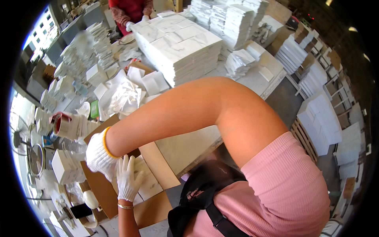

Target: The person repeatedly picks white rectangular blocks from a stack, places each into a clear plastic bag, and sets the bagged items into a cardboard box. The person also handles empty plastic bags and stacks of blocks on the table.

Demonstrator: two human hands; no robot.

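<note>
**Both gloved hands on boxed tile**

Your R hand [98, 156], arm crossed over, presses down at left, grip unclear. L hand [128, 179] lies flat, fingers spread, on white marble tile [148, 183] inside open cardboard box [158, 166] w/ flaps out.

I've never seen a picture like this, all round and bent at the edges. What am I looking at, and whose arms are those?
There is no machine here. A person wears a wide-angle camera on the head, looking down at their own hands, and the lens bends straight lines near the rim. This is the only view.

Both hands wear white knitted gloves. The right hand, on a long bare arm reaching across the picture, and the left hand, coming up from the bottom edge, press on a white marbled tile lying in an open brown cardboard box. Whether either hand grips anything is not clear.

The table also carries a big stack of white tiles, crumpled white paper and a roll of tape. At the top, another person in red works nearby.
</note>
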